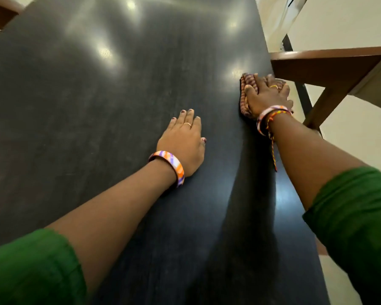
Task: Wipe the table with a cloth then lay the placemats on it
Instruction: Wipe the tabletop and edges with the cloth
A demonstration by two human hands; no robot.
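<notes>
Wipe step in hand; no placemats in view.

Cloth (246, 93): striped, reddish-brown, bunched into a pad at about 2 o'clock from the person, right at the right-hand edge of the dark worktop (97, 106), just beside a wooden chair (330, 64). Right hand (267, 96) lies flat on top of it, fingers (250, 90) spread and pressing down, not clenched. Most of the cloth is under the palm; folds show past the thumb side and by the wrist.

Left hand (184, 140) is at roughly 12 o'clock, palm down on bare worktop, fingers extended and together, holding nothing. Looks like a brace.

Handling, judged:
- Cloth is soft, light and limp. It will fold and ride up under a sideways push unless the palm load stays on it.
- Best hold is flat palm over the middle of the bunch, fingertips pinning the leading edge. For lifting, pinch a fold at the wrist side.
- Worktop is glossy with ceiling glare, so likely slick: cloth should glide easily, and could slip out from under a light hand.
- Cloth sits at the edge, so an outward stroke may drop it off toward the chair.

Frame is blurred around the right hand, so whether the cloth overhangs the edge cannot be told.
</notes>
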